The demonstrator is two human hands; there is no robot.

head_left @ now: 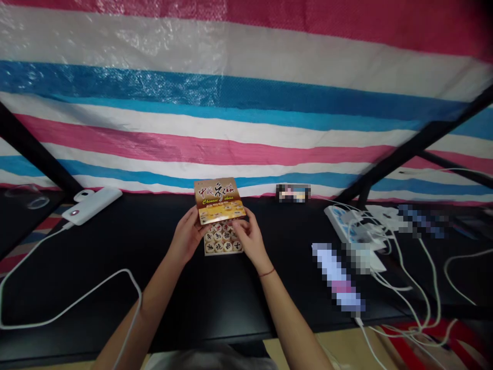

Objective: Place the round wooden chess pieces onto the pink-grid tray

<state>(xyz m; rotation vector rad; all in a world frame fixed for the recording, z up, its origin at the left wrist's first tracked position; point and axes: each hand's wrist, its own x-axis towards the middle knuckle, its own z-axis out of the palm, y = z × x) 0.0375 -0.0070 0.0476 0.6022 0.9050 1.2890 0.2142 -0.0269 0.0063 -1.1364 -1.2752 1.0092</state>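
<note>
Bare hands point(188, 235), bare forearms point(296, 324), thin red cord bracelet point(266, 272) on the right wrist point(259, 262), grey garment point(208, 358) at the lower edge

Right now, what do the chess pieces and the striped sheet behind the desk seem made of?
The chess pieces look like pale wood or plastic, smooth with dark characters; too small to tell which. The striped sheet looks like woven plastic tarp: glossy, crinkled, with a fine weave showing.
</note>
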